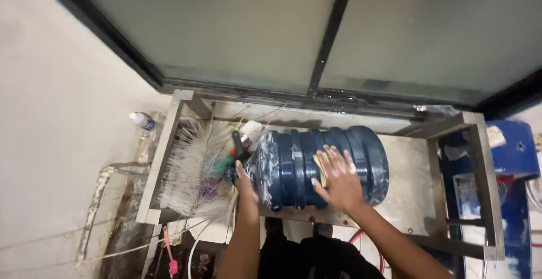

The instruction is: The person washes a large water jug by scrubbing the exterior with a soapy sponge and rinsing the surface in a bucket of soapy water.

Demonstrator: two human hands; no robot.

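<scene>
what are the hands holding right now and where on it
The left hand grips the neck end of the soapy dark blue plastic water jug; the right hand lies flat on its ribbed side.

A small white bottle [141, 120] stands left of the metal counter [406, 160], a pink brush [170, 255] lies below its left corner, and a blue machine [516, 160] stands on its right.

Water jug [322, 166] lies on its side on the worktop [406, 166]. Bristle brush [197, 169] lies left of it. Small bottle [141, 120] sits further left, off the worktop.
</scene>
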